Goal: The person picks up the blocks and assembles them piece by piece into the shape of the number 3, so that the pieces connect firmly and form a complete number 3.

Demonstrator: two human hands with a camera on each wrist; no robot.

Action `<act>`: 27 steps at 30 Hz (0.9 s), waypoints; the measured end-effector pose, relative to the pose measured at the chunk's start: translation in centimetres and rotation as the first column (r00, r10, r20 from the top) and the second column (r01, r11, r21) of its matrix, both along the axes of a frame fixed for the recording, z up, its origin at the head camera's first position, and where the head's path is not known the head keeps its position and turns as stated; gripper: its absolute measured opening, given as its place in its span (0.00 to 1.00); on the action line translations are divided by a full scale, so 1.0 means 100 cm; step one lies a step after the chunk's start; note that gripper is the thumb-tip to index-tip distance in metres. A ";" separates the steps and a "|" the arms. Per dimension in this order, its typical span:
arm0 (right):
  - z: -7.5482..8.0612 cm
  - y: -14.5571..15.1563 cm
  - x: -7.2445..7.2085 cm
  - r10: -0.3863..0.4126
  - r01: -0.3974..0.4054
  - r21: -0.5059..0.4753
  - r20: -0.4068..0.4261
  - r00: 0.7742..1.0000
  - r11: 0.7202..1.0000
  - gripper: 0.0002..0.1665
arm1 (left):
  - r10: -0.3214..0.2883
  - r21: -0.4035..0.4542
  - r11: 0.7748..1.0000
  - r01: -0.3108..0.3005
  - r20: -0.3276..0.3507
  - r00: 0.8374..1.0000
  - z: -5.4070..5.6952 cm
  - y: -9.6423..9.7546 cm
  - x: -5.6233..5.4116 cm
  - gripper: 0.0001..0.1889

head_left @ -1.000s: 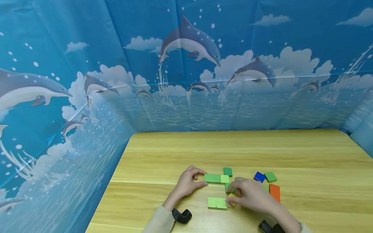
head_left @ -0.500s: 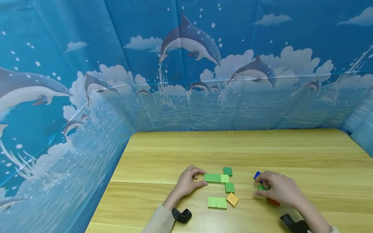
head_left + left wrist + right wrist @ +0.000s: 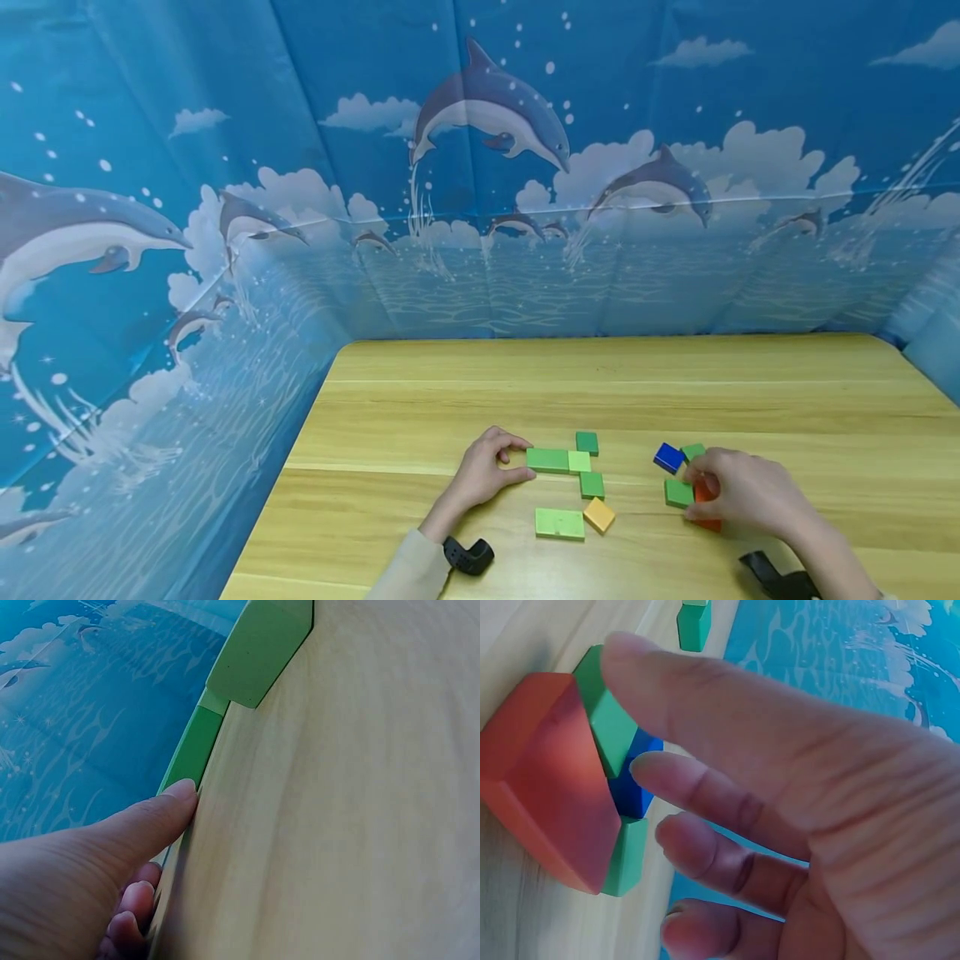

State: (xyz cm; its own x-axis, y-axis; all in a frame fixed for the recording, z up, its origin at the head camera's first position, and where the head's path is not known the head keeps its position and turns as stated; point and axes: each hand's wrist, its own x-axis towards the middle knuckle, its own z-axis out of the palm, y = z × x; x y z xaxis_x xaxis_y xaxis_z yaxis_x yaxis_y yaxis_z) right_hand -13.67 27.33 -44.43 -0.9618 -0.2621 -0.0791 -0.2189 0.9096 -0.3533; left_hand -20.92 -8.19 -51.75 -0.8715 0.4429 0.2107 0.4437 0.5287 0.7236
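On the left, my left hand (image 3: pixel 491 468) pinches the near end of a long green block (image 3: pixel 547 460) between thumb and index finger. The thumb (image 3: pixel 180 791) touches that block in the left wrist view. A light green square block (image 3: pixel 579 462) adjoins its right end, with green squares above (image 3: pixel 587 442) and below (image 3: pixel 592 485). My right hand (image 3: pixel 750 492) hovers over an orange-red block (image 3: pixel 555 780), thumb and fingers loosely curved and apart. Beside that block lie a green block (image 3: pixel 678 492), a blue block (image 3: pixel 668 457) and another green block (image 3: pixel 693 451).
A light green rectangular block (image 3: pixel 559 523) lies closer to the front, its right end near a tilted yellow-orange block (image 3: pixel 599 516). The wooden table (image 3: pixel 420 392) meets a blue dolphin-printed curtain (image 3: pixel 525 275) at its back and left edges.
My right hand has left the yellow-orange block and moved right to the blocks by the orange-red one, lately shifting from the green block onto the orange-red. My left hand keeps its place.
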 end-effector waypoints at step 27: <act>-0.011 -0.024 0.007 0.094 -0.095 -0.040 -0.019 0.995 0.995 0.23 | -0.002 -0.005 1.000 0.002 -0.027 1.000 -0.001 0.000 0.000 0.18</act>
